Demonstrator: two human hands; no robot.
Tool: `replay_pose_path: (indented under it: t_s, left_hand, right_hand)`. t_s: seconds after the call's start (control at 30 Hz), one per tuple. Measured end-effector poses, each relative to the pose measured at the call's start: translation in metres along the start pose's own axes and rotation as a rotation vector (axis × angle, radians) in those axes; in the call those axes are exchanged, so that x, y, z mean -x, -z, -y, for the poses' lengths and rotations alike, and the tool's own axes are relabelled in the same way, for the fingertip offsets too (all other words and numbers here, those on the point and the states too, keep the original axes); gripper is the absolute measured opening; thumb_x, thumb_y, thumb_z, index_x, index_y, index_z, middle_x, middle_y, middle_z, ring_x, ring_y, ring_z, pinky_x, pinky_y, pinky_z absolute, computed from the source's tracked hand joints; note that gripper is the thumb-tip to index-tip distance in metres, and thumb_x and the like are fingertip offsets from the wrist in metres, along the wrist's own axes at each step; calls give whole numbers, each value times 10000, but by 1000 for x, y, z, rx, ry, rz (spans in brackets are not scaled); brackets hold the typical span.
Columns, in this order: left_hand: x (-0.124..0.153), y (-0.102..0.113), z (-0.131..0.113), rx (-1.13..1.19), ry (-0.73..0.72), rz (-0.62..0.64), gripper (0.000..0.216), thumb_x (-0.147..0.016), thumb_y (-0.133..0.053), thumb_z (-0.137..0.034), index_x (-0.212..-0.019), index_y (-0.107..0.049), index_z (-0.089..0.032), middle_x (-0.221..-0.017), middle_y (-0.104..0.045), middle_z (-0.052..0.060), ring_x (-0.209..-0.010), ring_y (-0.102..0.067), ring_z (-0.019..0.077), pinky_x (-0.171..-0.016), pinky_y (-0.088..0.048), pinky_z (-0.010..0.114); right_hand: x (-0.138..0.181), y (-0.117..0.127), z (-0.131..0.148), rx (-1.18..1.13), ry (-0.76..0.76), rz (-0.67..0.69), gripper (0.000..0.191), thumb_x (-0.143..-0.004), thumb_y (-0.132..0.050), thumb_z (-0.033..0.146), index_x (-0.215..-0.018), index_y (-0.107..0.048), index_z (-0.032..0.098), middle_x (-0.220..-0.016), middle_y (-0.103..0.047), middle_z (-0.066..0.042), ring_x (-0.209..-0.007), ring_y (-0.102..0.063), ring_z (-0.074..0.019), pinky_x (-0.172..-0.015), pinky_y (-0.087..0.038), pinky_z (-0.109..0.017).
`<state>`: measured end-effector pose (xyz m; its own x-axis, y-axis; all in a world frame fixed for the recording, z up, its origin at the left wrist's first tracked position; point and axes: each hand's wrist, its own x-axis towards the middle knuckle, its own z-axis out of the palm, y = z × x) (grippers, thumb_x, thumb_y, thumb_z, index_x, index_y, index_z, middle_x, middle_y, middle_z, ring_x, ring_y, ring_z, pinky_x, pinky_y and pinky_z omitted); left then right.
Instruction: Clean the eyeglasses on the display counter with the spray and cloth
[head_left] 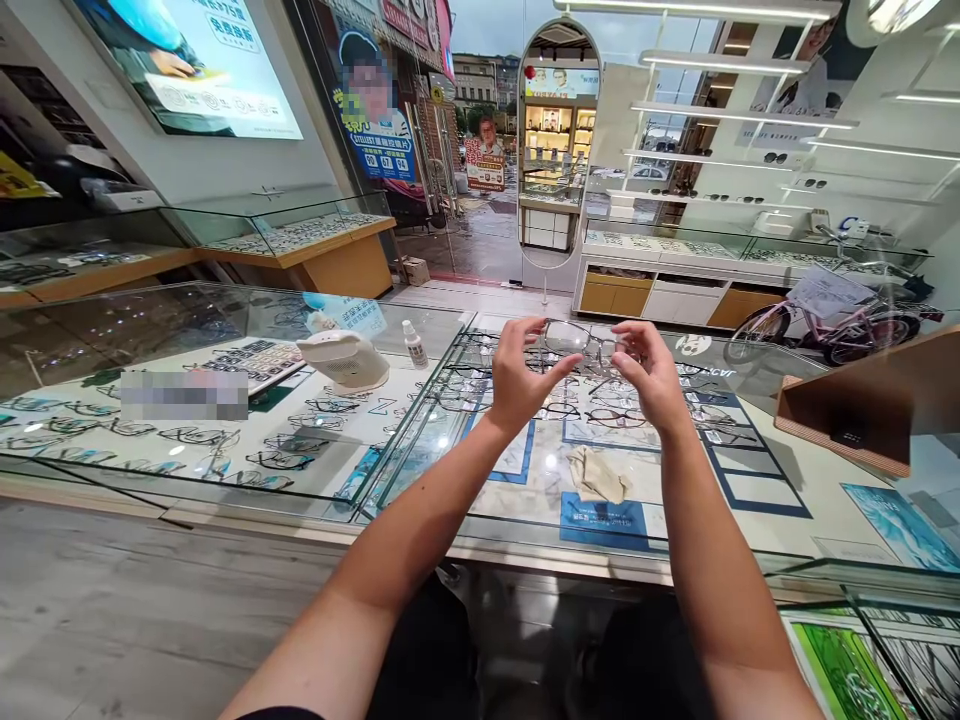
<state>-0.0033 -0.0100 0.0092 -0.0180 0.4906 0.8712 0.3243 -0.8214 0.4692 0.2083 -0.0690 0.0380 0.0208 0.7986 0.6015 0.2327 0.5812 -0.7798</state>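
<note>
A pair of eyeglasses (pixel 568 338) with a thin dark frame and clear lenses is held up above the glass display counter, between both hands. My left hand (pixel 519 372) grips its left side, fingertips at the top and thumb stretched below the lens. At the other side, the fingers and thumb of my right hand (pixel 651 372) close on the frame; part of it is hidden behind them. On the glass below lies a crumpled beige cloth (pixel 600 474), touching a blue printed card (pixel 604 522). Rows of other eyeglasses (pixel 611 416) show under the hands.
Left of the hands stand a small white spray bottle (pixel 413 345) and a cream-coloured device (pixel 345 360). A calculator or keyboard-like pad (pixel 262 365) lies beyond. A wooden-backed screen or stand (pixel 847 420) rises at right. The counter's front glass edge (pixel 525 548) runs near my body.
</note>
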Motion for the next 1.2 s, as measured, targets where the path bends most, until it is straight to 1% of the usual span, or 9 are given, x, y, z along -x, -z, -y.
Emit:
replay_pose_path:
  t_s: [0.1, 0.27, 0.37, 0.5, 0.67, 0.77, 0.87, 1.0, 1.2]
  left_hand:
    - [-2, 1, 1, 33, 71, -64, 665, -869, -813, -677, -1290, -615, -202, -1222, -682, 122, -1090, -707, 228, -908, -614, 372]
    - [-2, -1, 1, 69, 94, -124, 691, -841, -817, -716, -1259, -585, -218, -1194, -651, 104, -1062, -680, 212, -899, -611, 363]
    - [2, -3, 0, 99, 84, -133, 696, -822, -834, -719, -1226, -550, -229, -1145, -623, 77, -1008, -663, 189, -862, -605, 337]
    - [0, -2, -7, 127, 53, -165, 685, -823, -831, -721, -1200, -502, -253, -1123, -585, 53, -907, -630, 150, -738, -570, 284]
    - [-41, 6, -23, 106, -94, -220, 647, -840, -844, -675, -1232, -516, -278, -1107, -588, 50, -882, -618, 153, -702, -555, 297]
    - [-77, 10, -36, 107, -235, -295, 631, -843, -852, -665, -1233, -533, -285, -1089, -586, 45, -884, -622, 158, -769, -579, 332]
    - [-103, 12, -50, 42, -283, -337, 615, -877, -803, -693, -1243, -521, -287, -1109, -588, 54, -962, -634, 187, -861, -582, 373]
    - [-114, 20, -66, -76, -259, -331, 628, -881, -795, -700, -1246, -527, -264, -1119, -621, 64, -1037, -643, 216, -918, -559, 385]
    - [-111, 32, -72, -133, -240, -227, 598, -852, -842, -666, -1210, -610, -246, -1077, -674, 51, -1006, -676, 223, -913, -575, 386]
  right_hand:
    - [1, -2, -4, -27, 6, -38, 544, -861, -838, 506, -1328, -622, 329, -977, -578, 4, -909, -570, -198, -881, -477, -353]
    - [3, -11, -8, 130, 60, -161, 660, -798, -904, 538, -1343, -603, 319, -961, -559, 6, -845, -538, -200, -890, -489, -378]
    - [7, -18, -7, 208, 96, -232, 636, -820, -891, 545, -1340, -602, 318, -911, -517, 16, -770, -486, -191, -815, -469, -374]
    - [8, -22, 4, 244, 184, -267, 533, -866, -854, 531, -1300, -617, 333, -897, -506, 17, -741, -456, -181, -779, -446, -373]
    - [-15, -15, 35, 249, 268, -287, 548, -840, -881, 535, -1270, -612, 330, -933, -557, 3, -760, -500, -181, -767, -468, -375]
    - [-39, -7, 62, 268, 300, -274, 476, -851, -873, 553, -1201, -652, 319, -971, -603, -13, -805, -556, -189, -786, -486, -375]
    - [-55, -1, 88, 271, 322, -278, 481, -866, -869, 554, -1240, -675, 322, -1000, -642, -21, -873, -618, -199, -798, -506, -365]
    - [-56, 4, 104, 239, 304, -263, 496, -894, -853, 555, -1304, -696, 325, -1072, -699, -47, -936, -673, -211, -760, -517, -345]
    - [-52, 13, 101, 231, 294, -265, 533, -838, -904, 564, -1301, -738, 359, -1137, -705, -68, -1025, -678, -252, -711, -531, -333]
